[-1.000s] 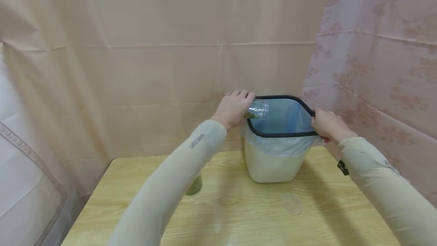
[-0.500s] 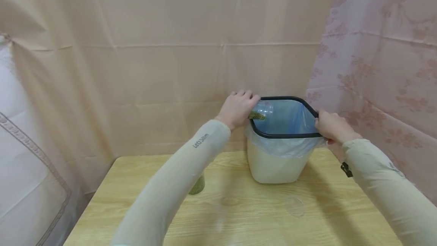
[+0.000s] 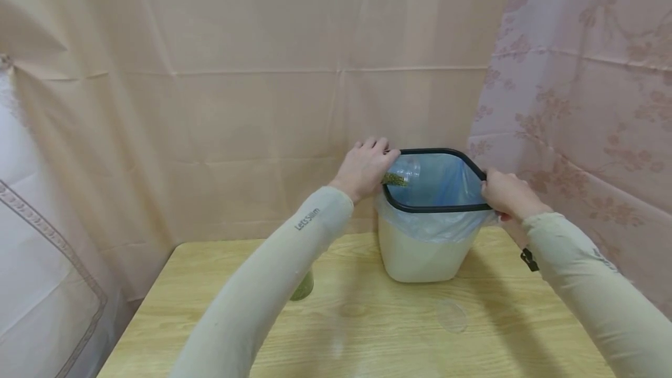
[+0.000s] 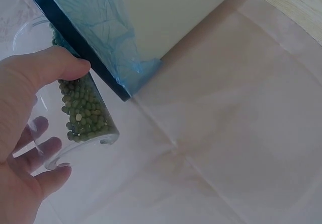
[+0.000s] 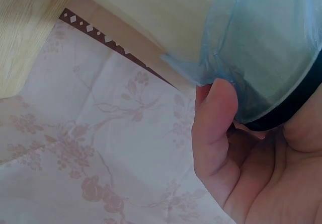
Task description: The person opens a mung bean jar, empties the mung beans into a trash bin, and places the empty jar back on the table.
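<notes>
A clear jar [image 3: 409, 166] of green mung beans [image 4: 85, 110] lies tilted over the left side of the bin's black rim [image 3: 441, 209], its mouth inside. My left hand [image 3: 364, 169] holds it, thumb on one side and fingers on the other in the left wrist view. The beans lie along the jar's lower side. At the right of the cream trash bin [image 3: 420, 255], my right hand [image 3: 509, 193] grips the rim and the bluish plastic liner [image 5: 251, 48] folded over it. The bin's bottom inside is hidden.
The bin stands on a wood-grain table [image 3: 357, 308] near its back edge. A greenish-filled container [image 3: 303, 289] is partly hidden behind my left sleeve. A clear round lid [image 3: 451, 315] lies in front of the bin. Curtains [image 3: 252, 104] hang behind and at the right.
The mung beans have slid along the jar toward its mouth, and more of them show there now. Both hands keep their hold; the head view has shifted slightly.
</notes>
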Tool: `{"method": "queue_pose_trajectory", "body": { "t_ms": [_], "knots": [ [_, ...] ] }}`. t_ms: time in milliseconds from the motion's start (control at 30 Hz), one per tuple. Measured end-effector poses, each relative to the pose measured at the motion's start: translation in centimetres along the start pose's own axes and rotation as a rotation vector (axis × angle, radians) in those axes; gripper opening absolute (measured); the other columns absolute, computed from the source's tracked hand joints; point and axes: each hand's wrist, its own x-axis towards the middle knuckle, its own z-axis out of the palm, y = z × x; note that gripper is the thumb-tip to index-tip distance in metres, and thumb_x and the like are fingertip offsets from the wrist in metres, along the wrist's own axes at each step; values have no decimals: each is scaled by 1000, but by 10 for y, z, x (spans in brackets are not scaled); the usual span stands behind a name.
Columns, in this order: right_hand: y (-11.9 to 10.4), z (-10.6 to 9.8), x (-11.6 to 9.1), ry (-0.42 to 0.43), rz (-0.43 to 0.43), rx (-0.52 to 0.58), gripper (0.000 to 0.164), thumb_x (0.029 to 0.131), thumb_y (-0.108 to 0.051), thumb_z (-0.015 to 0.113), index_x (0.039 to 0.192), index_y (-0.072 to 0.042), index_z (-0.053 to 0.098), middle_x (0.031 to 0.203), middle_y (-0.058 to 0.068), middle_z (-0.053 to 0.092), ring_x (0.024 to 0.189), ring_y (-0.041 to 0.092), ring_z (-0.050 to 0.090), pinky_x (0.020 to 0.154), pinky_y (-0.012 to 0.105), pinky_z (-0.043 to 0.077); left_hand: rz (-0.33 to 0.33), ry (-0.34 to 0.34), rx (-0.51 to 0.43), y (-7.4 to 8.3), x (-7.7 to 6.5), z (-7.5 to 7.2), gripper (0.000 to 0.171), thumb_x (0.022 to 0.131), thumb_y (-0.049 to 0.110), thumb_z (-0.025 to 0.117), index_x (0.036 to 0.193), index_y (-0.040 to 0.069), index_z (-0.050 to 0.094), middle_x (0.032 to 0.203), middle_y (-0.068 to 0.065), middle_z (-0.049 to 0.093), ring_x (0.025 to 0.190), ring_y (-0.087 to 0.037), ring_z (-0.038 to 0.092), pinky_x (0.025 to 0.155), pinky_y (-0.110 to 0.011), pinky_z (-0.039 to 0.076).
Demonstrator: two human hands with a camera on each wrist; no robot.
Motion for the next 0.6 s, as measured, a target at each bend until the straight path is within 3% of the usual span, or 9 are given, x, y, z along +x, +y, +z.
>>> {"method": "queue_pose_trajectory", "body": {
  "t_ms": [400,600],
  "knots": [
    [-1,2,1,12,13,3,24,102,-12,30,108,9,40,88,30,51,59,34,59,48,37,54,22,24,35,2,1,3,63,87,22,78,144,12,52,134,-7,55,121,-25,51,104,-40,46],
    [-1,1,2,20,20,2,27,102,-12,30,113,11,39,96,36,52,59,35,59,48,38,54,37,27,71,1,2,3,56,89,19,74,141,11,54,132,-7,57,119,-25,53,106,-41,43]
  ]
}}
